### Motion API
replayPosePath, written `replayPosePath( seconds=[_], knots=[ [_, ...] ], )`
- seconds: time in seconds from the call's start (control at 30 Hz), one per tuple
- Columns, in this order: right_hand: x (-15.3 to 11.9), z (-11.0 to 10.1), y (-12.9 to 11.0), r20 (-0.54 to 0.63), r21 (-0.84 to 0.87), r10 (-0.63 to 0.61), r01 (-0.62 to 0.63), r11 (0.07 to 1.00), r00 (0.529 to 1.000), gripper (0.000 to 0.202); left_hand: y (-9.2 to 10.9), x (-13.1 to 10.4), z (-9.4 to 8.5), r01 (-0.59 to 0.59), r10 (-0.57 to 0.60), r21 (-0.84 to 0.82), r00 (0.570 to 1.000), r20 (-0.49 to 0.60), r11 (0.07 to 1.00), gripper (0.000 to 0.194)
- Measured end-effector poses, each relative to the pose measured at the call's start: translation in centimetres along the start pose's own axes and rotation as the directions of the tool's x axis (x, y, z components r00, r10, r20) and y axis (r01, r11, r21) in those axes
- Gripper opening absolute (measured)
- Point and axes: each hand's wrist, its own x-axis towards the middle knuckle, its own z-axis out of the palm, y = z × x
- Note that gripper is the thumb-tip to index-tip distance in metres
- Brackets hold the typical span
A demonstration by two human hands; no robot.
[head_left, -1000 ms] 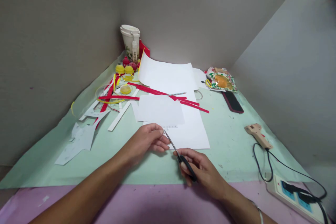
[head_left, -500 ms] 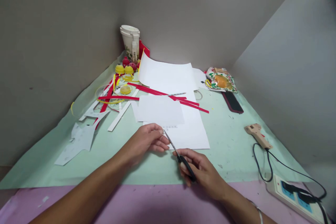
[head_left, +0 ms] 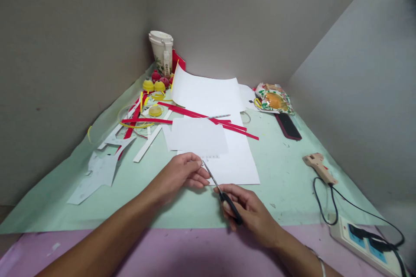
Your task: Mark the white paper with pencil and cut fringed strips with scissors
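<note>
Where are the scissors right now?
In the head view, low and just right of centre: the scissors are held in the right hand, tips pointing up-left, close beside the left hand's thumb and fingers.

The scene is recorded by one head-worn camera, set above the near edge of the green table cover (head_left: 276, 169) and directed forward and down. The left hand (head_left: 186, 171) and right hand (head_left: 245, 207) are viewed from above and behind, at close range, below centre; both forearms (head_left: 130, 220) are cut by the lower border. The power strip (head_left: 349, 244) is taken in near, at lower right. The lidded cup (head_left: 159, 45) is seen farther off, before the grey wall (head_left: 260, 17) by which the view is closed.
</note>
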Motion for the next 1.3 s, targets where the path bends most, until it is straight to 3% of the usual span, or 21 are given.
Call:
replayPosePath(
  seconds=[0.3, 0.5, 0.93, 1.13, 1.3],
  knots=[
    [-0.02, 0.11, -0.36, 0.001, 0.003, -0.002, 0.002, 1.000, 1.000, 0.036, -0.18, 0.02, -0.19, 0.004, -0.004, 0.001, 1.000, 0.002, 1.000, 0.009],
    [0.15, 0.26, -0.33, -0.063, 0.011, 0.005, -0.004, 1.000, 0.998, 0.036, 0.04, -0.09, -0.06, 0.005, -0.004, 0.006, 1.000, -0.019, 1.000, 0.011],
    [0.20, 0.56, -0.36, -0.065, -0.022, 0.008, -0.009, 1.000, 0.998, 0.035, 0.10, -0.10, -0.41, -0.037, 0.032, -0.126, 0.998, -0.046, 0.991, 0.008],
    [0.18, 0.49, -0.22, -0.059, -0.048, 0.006, -0.009, 0.999, 0.998, 0.036, 0.00, -0.06, -0.43, -0.044, 0.040, -0.095, 0.998, -0.041, 0.995, 0.022],
    [0.16, 0.52, -0.05, -0.061, -0.051, -0.009, 0.006, 0.999, 0.998, 0.035, -0.20, 0.04, -0.53, -0.056, 0.053, -0.069, 0.997, -0.051, 0.996, 0.019]
  ],
)
